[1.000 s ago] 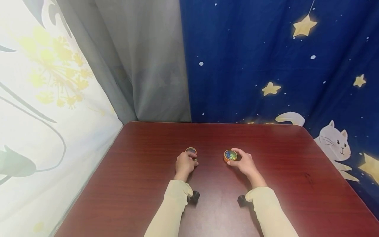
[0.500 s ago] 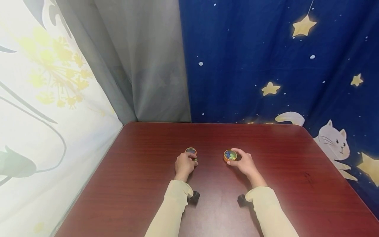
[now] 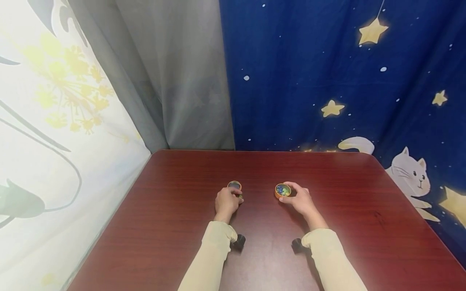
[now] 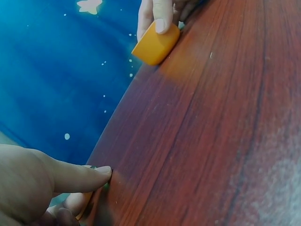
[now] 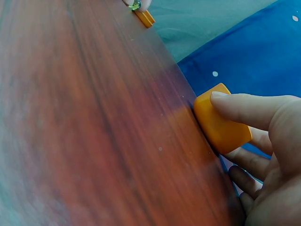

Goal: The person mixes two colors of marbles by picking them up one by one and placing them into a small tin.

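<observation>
My right hand [image 3: 302, 201] holds an orange round container [image 3: 282, 191] by its side, thumb on the near wall and fingers round the far side. Inside are several small blue and green pieces [image 3: 282, 189] that look like marbles. The container sits tilted at the tabletop, its smooth orange wall [image 5: 221, 122] facing the right wrist camera. To the left, my left hand [image 3: 226, 201] pinches a small glassy green marble [image 5: 135, 5] between thumb and fingers. Just beyond these fingers lies a shallow orange-rimmed round piece [image 3: 234, 184], dark inside and partly hidden by the hand.
Both hands work over a reddish-brown wooden table [image 3: 189, 173]. A grey curtain [image 3: 196, 81] and a blue starry curtain [image 3: 284, 81] hang behind its far edge. A pale patterned curtain [image 3: 83, 161] runs along the left side. Dark wrist cameras [image 3: 239, 241] sit under both cuffs.
Almost nothing differs. Both hands keep their places and holds; the view has shifted very slightly.
</observation>
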The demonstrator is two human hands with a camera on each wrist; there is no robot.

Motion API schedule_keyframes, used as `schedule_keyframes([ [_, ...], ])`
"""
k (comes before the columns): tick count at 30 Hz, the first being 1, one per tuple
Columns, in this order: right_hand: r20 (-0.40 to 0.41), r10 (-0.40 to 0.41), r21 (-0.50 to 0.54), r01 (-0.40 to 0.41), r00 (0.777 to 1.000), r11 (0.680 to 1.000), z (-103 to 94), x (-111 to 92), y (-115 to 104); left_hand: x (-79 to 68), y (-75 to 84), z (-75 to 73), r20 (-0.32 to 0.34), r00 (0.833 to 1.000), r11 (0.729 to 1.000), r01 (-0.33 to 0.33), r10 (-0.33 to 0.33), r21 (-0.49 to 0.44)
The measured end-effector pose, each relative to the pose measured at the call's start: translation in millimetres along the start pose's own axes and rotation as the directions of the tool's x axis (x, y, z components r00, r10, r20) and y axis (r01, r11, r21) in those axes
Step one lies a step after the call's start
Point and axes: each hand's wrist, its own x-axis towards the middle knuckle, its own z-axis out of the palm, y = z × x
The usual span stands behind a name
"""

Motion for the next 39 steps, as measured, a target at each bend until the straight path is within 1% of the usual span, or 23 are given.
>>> schedule_keyframes([
  [8,0.002,-0.007,-0.013,0.007,1.000,1.000,-0.4,-0.2,-1.4,-1.0,1.2,-1.5,0.010,1.000,1.000,0.000,0.000,-0.014],
  [15,0.001,0.001,-0.005,-0.001,1.000,1.000,-0.5,-1.9,-0.2,-2.6,2.7,-0.8,0.020,1.000,1.000,0.011,-0.010,-0.029],
  [21,-0.007,-0.019,-0.002,0.019,1.000,1.000,-1.5,-2.5,-0.9,-3.4,3.0,-0.7,0.011,1.000,0.999,-0.011,0.011,-0.050],
  [24,0.000,-0.018,-0.008,0.018,1.000,1.000,0.1,-3.9,-0.7,-5.4,2.0,-0.9,0.013,1.000,0.998,-0.009,0.010,-0.061],
  [28,0.000,-0.014,-0.003,0.014,1.000,1.000,-0.7,-4.5,-1.8,-6.8,4.9,-2.2,0.020,1.000,0.997,-0.002,0.004,-0.072],
  [33,-0.014,-0.021,0.013,0.021,1.000,1.000,-0.8,-4.4,-2.8,-6.9,7.5,-2.7,0.017,1.000,0.996,-0.009,0.011,-0.093],
  [39,-0.014,-0.010,0.020,0.010,1.000,1.000,-0.5,-3.9,-3.1,-7.3,9.9,-0.7,0.020,1.000,0.996,-0.017,0.019,-0.085],
])
